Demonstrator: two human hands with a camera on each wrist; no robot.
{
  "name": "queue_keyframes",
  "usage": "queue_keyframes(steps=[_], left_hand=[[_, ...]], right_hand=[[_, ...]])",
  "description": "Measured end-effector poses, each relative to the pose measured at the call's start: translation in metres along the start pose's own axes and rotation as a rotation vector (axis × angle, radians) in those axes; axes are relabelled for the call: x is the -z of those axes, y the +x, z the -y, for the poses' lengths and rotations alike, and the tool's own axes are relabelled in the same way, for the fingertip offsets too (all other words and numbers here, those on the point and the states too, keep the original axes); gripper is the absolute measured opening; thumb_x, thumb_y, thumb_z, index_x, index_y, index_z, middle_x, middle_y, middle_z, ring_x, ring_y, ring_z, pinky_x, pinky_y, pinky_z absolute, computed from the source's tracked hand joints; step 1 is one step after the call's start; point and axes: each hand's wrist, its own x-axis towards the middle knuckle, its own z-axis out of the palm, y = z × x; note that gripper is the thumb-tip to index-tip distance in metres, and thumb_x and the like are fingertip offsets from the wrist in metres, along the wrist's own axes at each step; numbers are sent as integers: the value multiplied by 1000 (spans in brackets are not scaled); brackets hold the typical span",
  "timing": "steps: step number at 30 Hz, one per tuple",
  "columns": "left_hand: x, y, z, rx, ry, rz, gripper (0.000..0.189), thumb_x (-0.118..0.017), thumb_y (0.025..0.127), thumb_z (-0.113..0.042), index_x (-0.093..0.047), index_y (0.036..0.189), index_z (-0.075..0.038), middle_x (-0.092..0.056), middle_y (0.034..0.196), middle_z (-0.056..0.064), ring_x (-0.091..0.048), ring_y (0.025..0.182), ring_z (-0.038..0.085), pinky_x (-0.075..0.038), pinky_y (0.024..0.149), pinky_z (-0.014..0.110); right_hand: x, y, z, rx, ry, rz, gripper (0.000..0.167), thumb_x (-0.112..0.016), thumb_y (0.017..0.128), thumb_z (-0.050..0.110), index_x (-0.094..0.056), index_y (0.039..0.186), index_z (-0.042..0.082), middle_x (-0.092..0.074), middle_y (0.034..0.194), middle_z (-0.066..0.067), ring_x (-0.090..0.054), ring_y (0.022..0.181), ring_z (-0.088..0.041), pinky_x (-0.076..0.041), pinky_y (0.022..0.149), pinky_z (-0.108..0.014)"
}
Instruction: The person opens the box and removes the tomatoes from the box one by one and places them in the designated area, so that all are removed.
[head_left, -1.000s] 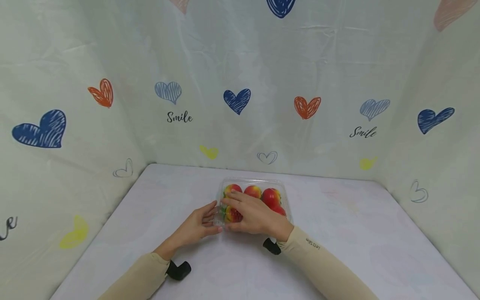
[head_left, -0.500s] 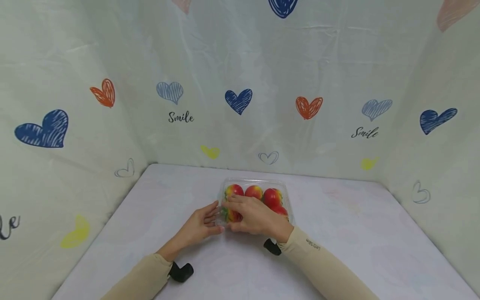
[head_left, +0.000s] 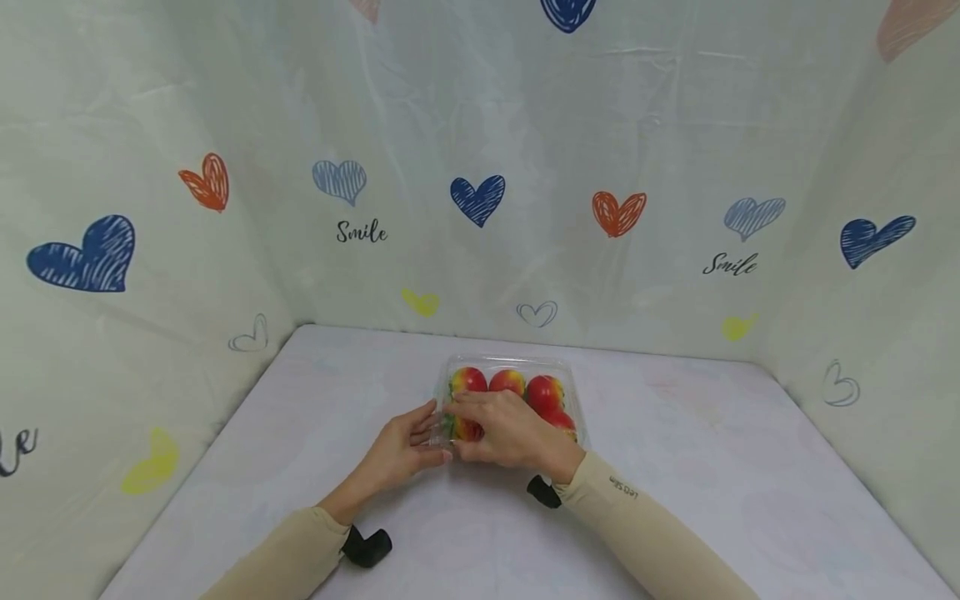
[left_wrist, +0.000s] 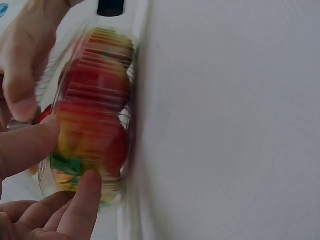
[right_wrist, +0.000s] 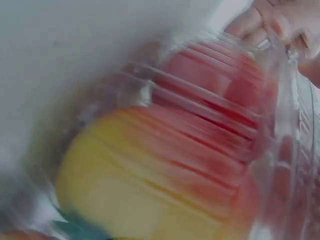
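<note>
A clear plastic fruit box lies at the middle of the table, holding several red and yellow fruits with green leaves. My left hand is at the box's near left corner; its fingertips touch the ribbed side in the left wrist view. Over the box's left part, my right hand has bent fingers, with thumb and fingers gripping the plastic edge near that corner. Its palm hides some fruits in the head view. In the right wrist view the ribbed wall fills much of the picture.
A white-covered table extends around the box. Behind and beside it hang pale curtains printed with hearts. Black camera mounts stick out beneath both beige sleeves.
My right fingers, which lay flatter over the fruits a second ago, have drawn back slightly and bent. My left hand has shifted a little to the right. The box stays in place.
</note>
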Motion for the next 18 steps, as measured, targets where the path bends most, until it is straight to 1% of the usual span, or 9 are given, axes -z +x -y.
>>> queue_keyframes(steps=[3,7,9,13,18], left_hand=[[0,-1,0,14,-4,-15,83,-79,79,-13,-31,143,10,-48,134,31,-53,119,42,-49,94,45],[1,-1,-1,38,-14,-3,84,-79,79,-16,-32,143,10,-48,135,30,-52,119,42,-48,95,46],[1,0,-2,44,-17,4,84,-79,79,-17,-32,144,9,-48,136,29,-52,120,41,-48,96,45],[2,2,-2,41,-34,6,84,-79,79,-15,-31,144,10,-47,136,29,-50,121,42,-48,95,44],[2,2,-1,35,-59,12,85,-78,79,-12,-28,144,12,-45,137,30,-49,123,42,-48,96,42]], right_hand=[[1,0,0,0,10,-6,43,-69,84,32,-66,123,17,-63,126,-4,-58,117,-13,-51,91,-27],[2,-2,0,9,2,7,46,-70,84,34,-64,126,16,-61,128,-6,-56,119,-15,-51,93,-30],[2,-2,-1,12,-8,0,47,-70,84,35,-64,126,16,-61,129,-7,-55,121,-15,-50,94,-31],[3,-2,-2,18,-41,-30,49,-70,83,35,-63,128,16,-60,130,-5,-53,122,-14,-49,96,-31],[3,-4,-3,24,-95,-40,55,-73,81,42,-62,129,18,-59,131,-1,-52,121,-14,-48,98,-32]])
